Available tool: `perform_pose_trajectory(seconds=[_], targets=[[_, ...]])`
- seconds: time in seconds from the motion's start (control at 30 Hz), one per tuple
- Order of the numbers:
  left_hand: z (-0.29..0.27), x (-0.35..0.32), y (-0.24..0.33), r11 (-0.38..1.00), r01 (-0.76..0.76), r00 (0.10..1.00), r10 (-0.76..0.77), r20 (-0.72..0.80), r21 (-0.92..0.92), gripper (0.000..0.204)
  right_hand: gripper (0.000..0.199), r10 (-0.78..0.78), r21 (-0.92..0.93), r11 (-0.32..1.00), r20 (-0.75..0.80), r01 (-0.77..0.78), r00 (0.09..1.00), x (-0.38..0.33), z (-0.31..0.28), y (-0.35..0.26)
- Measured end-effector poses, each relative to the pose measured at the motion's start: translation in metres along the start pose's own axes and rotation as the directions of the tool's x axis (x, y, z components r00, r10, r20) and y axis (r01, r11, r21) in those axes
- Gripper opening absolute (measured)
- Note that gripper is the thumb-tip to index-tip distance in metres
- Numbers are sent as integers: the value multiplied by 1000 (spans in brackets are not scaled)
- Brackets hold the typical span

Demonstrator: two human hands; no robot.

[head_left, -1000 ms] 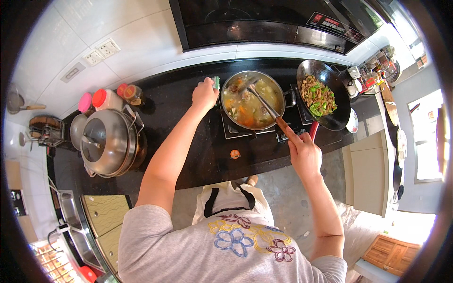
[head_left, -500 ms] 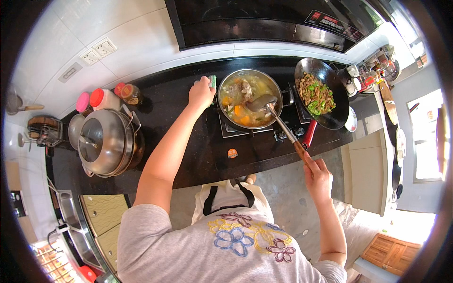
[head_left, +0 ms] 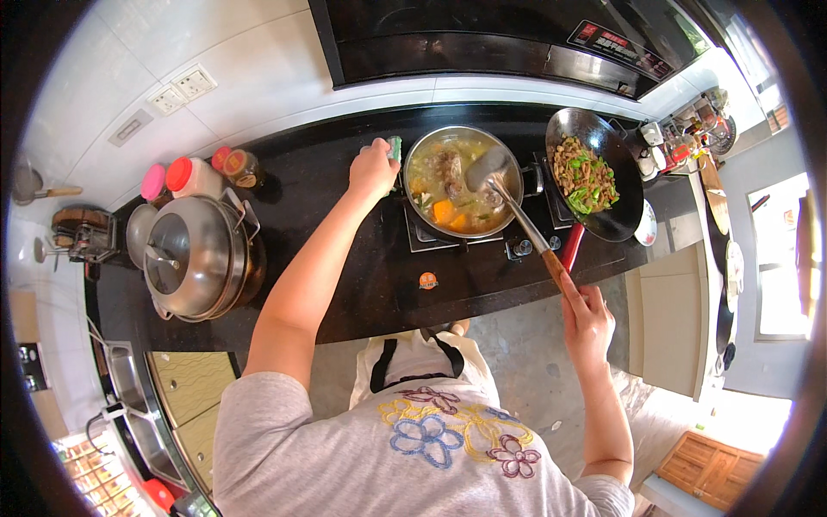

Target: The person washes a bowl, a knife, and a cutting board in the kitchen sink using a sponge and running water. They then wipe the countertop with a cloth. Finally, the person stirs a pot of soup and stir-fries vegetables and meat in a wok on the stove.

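A steel pot of soup point(head_left: 461, 181) is seen on the left burner of the gas hob point(head_left: 482, 241), which is set into the black countertop point(head_left: 345, 258). The broth is filled with orange chunks, pale pieces and a large piece of meat, so the cooking is judged to be well under way, with stirring or ladling now in hand and serving not yet begun. A long ladle point(head_left: 508, 202) is held with its metal bowl raised just above the soup near the pot's far right rim; its wooden handle end is gripped in the closed right hand point(head_left: 587, 319), well back from the stove. The left hand point(head_left: 372, 168) is closed around the pot's left side handle, where a bit of green cloth or padding shows.

Just beside the pot, on the right burner, a dark wok point(head_left: 594, 172) with a red handle is filled with stir-fried greens and brown pieces that look finished. Farther left on the counter stand a large lidded steel cooker point(head_left: 194, 258) and several small jars with pink and red caps point(head_left: 181, 177).
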State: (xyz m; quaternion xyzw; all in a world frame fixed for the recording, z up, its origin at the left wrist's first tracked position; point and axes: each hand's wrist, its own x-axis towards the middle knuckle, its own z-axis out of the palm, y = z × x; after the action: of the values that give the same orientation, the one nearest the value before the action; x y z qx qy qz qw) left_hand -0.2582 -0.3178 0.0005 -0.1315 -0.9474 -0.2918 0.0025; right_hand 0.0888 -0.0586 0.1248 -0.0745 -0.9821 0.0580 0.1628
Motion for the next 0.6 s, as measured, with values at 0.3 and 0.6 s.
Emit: perform_pose_trajectory(seconds=[0.3, 0.6], targets=[[1, -1, 2, 1000, -8, 1000, 8, -4, -25, 34, 59, -213, -158, 960, 126, 232, 969, 26, 24, -39], [1, -2, -1, 1000, -9, 1000, 8, -29, -30, 31, 56, -202, -300, 914, 244, 272, 948, 40, 8, -45]])
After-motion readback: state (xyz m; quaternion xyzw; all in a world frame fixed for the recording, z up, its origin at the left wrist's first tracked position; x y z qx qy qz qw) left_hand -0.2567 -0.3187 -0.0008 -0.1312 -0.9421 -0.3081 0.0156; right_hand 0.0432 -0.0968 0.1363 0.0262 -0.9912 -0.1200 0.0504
